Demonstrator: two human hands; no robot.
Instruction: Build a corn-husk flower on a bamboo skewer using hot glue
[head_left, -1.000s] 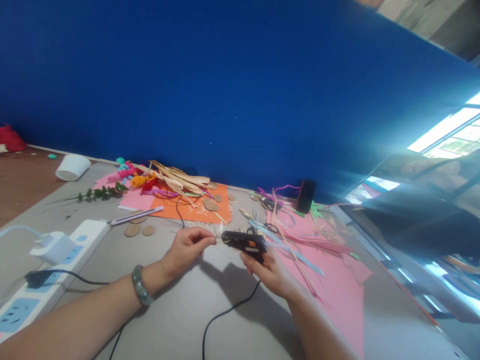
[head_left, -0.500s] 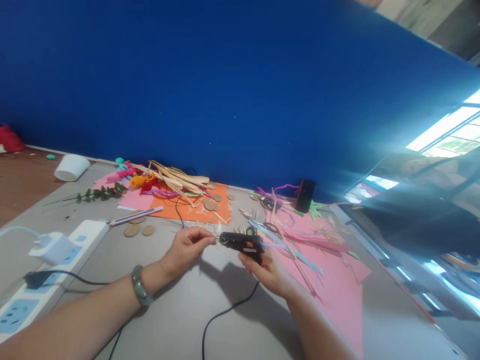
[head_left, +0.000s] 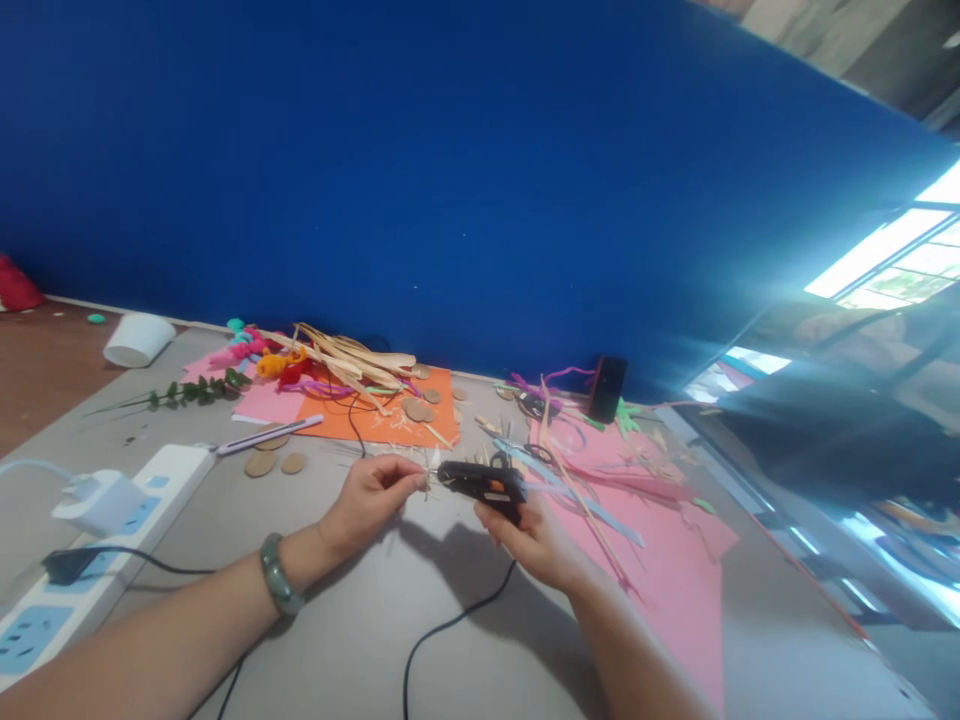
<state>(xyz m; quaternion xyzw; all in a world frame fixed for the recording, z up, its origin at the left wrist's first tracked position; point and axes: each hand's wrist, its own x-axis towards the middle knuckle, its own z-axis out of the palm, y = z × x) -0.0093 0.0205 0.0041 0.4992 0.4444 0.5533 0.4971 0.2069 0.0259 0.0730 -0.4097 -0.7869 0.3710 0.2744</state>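
Observation:
My right hand (head_left: 529,535) is wrapped round the handle of a black hot glue gun (head_left: 480,480), its nozzle pointing left. A pale glue stick (head_left: 546,488) sticks out of the gun's back end. Just off the nozzle, my left hand (head_left: 382,500) pinches something small, with thin pale strands showing at the fingertips; I cannot make out what it is. A green bangle (head_left: 280,575) circles my left wrist. The gun's black cord (head_left: 457,615) trails over the grey table (head_left: 337,650) below.
At left lie a white power strip (head_left: 112,560), a utility knife (head_left: 270,434) and round wooden slices (head_left: 260,463). Raffia strips (head_left: 352,355) rest across orange paper (head_left: 375,430). Pink paper (head_left: 660,560), scissors (head_left: 538,453) and a dark upright box (head_left: 607,390) are at right. A blue partition (head_left: 450,200) stands behind.
The whole view has shifted slightly. Both hands keep the same pose, with the glue gun's nozzle still at my left fingertips.

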